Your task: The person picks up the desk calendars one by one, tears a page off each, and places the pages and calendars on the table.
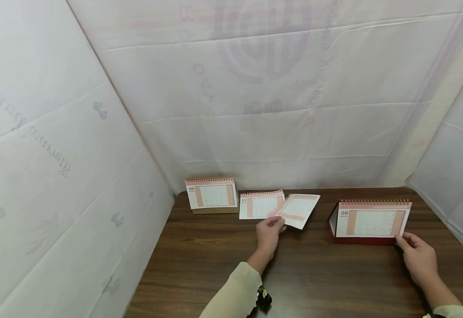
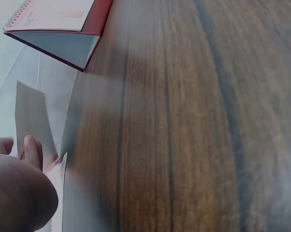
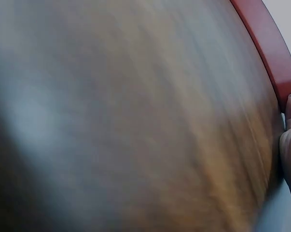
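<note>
My left hand (image 1: 269, 232) pinches a loose calendar page (image 1: 301, 207) by its lower left corner. The page tilts and overlaps another loose page marked 07 (image 1: 257, 206), which has a ragged edge along its top. In the left wrist view the held page (image 2: 33, 113) shows its pale side, with the hand (image 2: 22, 188) at lower left. On the right, a desk calendar with a red base (image 1: 374, 221) stands upright, showing 08. My right hand (image 1: 420, 260) grips its lower right corner, thumb in front. In the right wrist view, that thumb lies against the red base (image 3: 273, 43).
A second desk calendar (image 1: 211, 194), also showing 08, stands at the table's back left on a brown base. White printed sheeting (image 1: 255, 145) rises behind the wooden table (image 1: 335, 278), with more on both sides. A small black object (image 1: 264, 298) sits by the left sleeve.
</note>
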A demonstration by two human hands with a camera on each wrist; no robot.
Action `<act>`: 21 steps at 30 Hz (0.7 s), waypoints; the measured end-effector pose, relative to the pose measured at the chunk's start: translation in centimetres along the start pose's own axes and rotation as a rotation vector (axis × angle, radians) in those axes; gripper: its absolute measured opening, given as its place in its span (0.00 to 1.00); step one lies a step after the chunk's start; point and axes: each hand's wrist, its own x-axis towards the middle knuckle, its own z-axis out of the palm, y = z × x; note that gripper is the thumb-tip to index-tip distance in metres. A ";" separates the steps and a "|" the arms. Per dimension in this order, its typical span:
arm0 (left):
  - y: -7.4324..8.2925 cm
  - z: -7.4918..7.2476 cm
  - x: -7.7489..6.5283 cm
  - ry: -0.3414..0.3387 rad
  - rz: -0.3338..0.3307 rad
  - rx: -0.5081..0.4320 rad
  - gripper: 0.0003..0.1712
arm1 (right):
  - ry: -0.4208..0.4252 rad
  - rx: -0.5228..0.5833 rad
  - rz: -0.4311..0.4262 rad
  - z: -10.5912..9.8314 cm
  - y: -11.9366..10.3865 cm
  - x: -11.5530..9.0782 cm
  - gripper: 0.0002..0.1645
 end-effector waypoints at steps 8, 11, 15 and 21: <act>-0.3 -0.2 -0.3 0.051 -0.043 0.133 0.07 | 0.075 -0.035 0.064 -1.3 0.5 2.8 0.32; -0.3 -0.3 -0.5 0.019 -0.079 0.137 0.09 | 0.085 -0.041 0.079 -1.6 0.4 3.7 0.34; -0.2 -0.6 -1.0 -0.036 -0.100 0.175 0.13 | 0.097 -0.044 0.117 -2.1 0.4 4.6 0.35; 0.0 -1.0 -1.4 -0.093 -0.077 0.280 0.19 | 0.080 -0.086 0.165 -2.9 0.5 5.8 0.37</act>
